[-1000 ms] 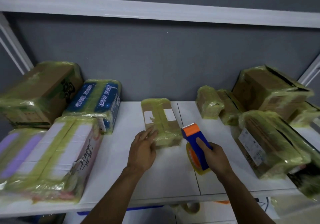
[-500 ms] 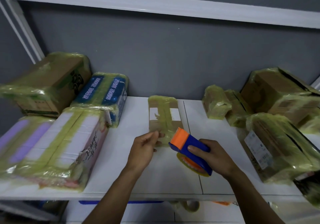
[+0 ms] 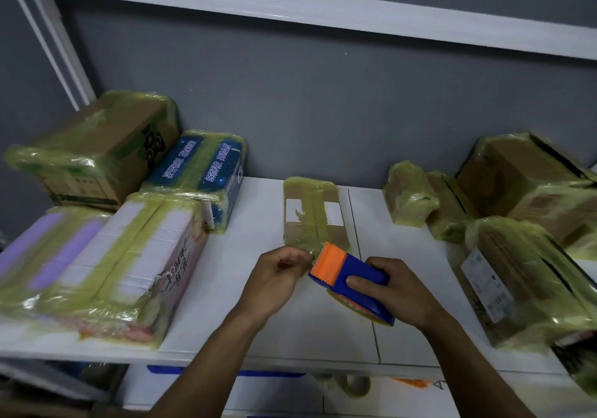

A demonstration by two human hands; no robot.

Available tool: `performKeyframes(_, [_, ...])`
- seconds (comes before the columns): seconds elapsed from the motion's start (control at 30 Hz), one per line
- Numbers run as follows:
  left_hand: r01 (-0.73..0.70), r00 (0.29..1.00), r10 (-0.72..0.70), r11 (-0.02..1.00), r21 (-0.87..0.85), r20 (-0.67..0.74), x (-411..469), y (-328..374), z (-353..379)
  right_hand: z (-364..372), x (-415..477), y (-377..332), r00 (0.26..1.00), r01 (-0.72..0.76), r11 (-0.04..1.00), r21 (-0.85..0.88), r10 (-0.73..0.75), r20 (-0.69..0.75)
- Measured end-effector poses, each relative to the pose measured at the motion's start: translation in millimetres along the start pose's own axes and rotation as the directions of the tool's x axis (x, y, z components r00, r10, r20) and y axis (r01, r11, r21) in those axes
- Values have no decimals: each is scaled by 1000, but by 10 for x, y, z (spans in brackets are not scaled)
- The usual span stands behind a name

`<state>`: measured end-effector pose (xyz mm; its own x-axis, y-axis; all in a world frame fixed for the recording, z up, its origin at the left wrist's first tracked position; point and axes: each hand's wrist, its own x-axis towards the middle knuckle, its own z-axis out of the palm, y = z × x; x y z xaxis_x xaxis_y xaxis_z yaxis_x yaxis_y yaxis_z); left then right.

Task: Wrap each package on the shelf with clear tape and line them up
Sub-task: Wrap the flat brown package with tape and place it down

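Observation:
A flat brown package (image 3: 315,214) with white labels and yellowish tape lies in the middle of the white shelf (image 3: 252,320). Just in front of it, my right hand (image 3: 400,291) grips a blue and orange tape dispenser (image 3: 349,280) with its orange toothed end pointing left. My left hand (image 3: 274,277) is curled at that end, its fingertips pinching the tape end (image 3: 307,257) by the blade. Neither hand touches the package.
Taped boxes fill the left side: a brown carton (image 3: 97,149), a blue pack (image 3: 206,172), a white and purple bundle (image 3: 106,262). More wrapped parcels (image 3: 523,272) crowd the right. A grey wall stands behind, a lower shelf below.
My left hand has left the flat package and come to the dispenser's blade. My right hand pulled the dispenser back and turned it flatter. The view shifted right.

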<state>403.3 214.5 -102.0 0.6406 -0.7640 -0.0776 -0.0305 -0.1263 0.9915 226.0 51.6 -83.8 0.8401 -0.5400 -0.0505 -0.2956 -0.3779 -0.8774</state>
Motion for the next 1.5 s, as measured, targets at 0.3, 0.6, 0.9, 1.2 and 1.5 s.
performKeyframes(0.3, [-55,995,52,998,-33,-87,78,-40,-95,69,73,-89,1000,14,998,-65,-14,-8])
performKeyframes(0.6, [-42,956,31,999,-31,-290,209,-99,-569,50,225,-256,999,45,980,-194,-41,25])
performKeyframes(0.9, [18,934,-22,1000,-15,-358,355,-335,-589,28,277,-344,999,42,940,-339,-34,28])
performKeyframes(1.2, [41,923,-49,999,-30,-381,504,-476,-430,85,411,-587,1000,-9,809,-587,0,-15])
performKeyframes(1.5, [72,917,-86,996,-50,-389,593,-601,-476,144,501,-618,996,-81,721,-688,73,-41])
